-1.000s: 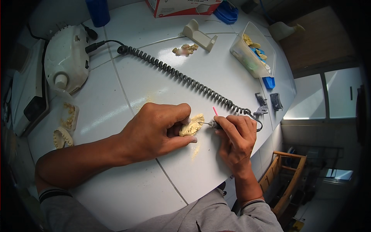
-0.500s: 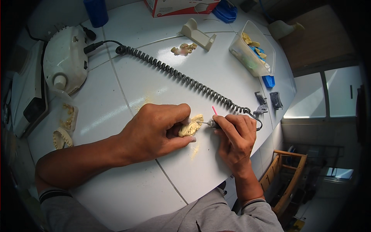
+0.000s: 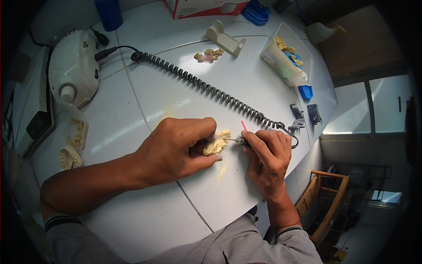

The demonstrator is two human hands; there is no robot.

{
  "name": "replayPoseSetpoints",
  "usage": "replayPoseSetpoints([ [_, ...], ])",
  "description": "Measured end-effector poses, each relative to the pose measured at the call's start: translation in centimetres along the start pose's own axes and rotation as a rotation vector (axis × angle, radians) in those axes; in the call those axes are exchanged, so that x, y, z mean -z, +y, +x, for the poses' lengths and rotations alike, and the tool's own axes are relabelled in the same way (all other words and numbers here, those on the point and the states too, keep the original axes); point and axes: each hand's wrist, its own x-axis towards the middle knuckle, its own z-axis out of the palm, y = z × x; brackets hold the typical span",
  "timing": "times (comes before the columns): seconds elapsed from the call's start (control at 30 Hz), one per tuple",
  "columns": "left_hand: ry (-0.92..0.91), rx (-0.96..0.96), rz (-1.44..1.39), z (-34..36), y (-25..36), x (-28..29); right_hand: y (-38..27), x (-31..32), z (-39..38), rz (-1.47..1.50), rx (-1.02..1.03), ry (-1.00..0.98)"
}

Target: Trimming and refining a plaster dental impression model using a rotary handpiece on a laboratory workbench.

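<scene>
My left hand (image 3: 180, 145) is closed around a pale yellow plaster dental model (image 3: 216, 144), gripped between thumb and fingers above the white table. In a pen-like grasp, my right hand (image 3: 270, 158) holds a rotary handpiece (image 3: 241, 141); its thin metal bur touches or nearly touches the model's right side. Most of the handpiece's body is hidden by my fingers. A pink stick (image 3: 244, 126) rises just beside my right fingertips. From behind that hand a coiled black cord (image 3: 206, 90) runs to the white control unit (image 3: 74, 68) at the far left. Yellow dust (image 3: 222, 171) lies below the model.
Another dental model (image 3: 70, 157) and a small clear box (image 3: 77, 133) of yellowish pieces stand at left. Tooth-coloured pieces (image 3: 208, 56) and a beige cradle (image 3: 225, 39) sit at the back. At right are a plastic tub (image 3: 288, 59), grey pieces (image 3: 314, 114) and the table's edge.
Almost nothing differs. The plaster model appears very slightly turned in my left hand, while both hands keep their places.
</scene>
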Motion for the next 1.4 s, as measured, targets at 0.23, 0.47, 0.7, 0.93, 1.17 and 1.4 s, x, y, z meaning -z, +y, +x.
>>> replayPoseSetpoints([
  [0.23, 0.011, -0.012, 0.019, 0.11, -0.02, -0.03, 0.30, -0.12, -0.48, -0.013, -0.027, -0.020],
  [0.47, 0.016, -0.014, 0.016, 0.02, -0.09, -0.10, 0.25, -0.17, -0.49, -0.009, -0.023, -0.018],
  [0.7, 0.019, -0.027, 0.014, 0.05, -0.08, -0.09, 0.29, -0.23, -0.50, -0.008, -0.016, -0.013],
  [0.93, 0.020, -0.005, -0.007, 0.17, -0.04, -0.30, 0.45, -0.04, -0.45, -0.009, -0.010, -0.020],
  [1.17, 0.016, -0.007, 0.001, 0.19, -0.32, -0.32, 0.45, -0.28, -0.67, -0.012, -0.023, -0.019],
  [1.4, 0.012, -0.004, 0.000, -0.07, -0.06, 0.06, 0.09, -0.19, -0.48, -0.016, -0.020, -0.013],
])
